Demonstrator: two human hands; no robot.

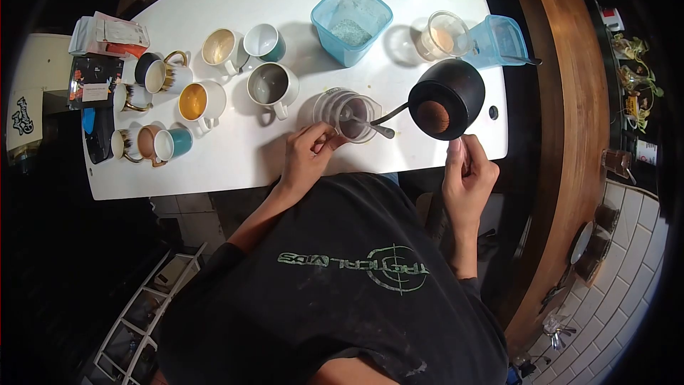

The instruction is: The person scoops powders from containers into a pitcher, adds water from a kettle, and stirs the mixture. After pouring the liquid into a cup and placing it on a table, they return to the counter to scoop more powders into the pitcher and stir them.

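My right hand [469,169] is closed round the handle of a black gooseneck kettle [463,93], held up over the table's front right part. The kettle's thin spout points left, its tip at the rim of a clear glass jug [347,113]. Inside the jug leans a metal spoon [382,130], its handle sticking out over the right rim. My left hand [312,144] has its fingers pinched together at the jug's lower left edge. A grey-lined mug [271,85] stands behind my left hand.
Several mugs, one yellow inside [192,102], stand on the white table [242,160] at the left. Behind the jug is a blue tub [351,25]; at the back right are a glass cup [443,36] and a blue pitcher [499,43]. A wooden ledge [563,135] runs along the right.
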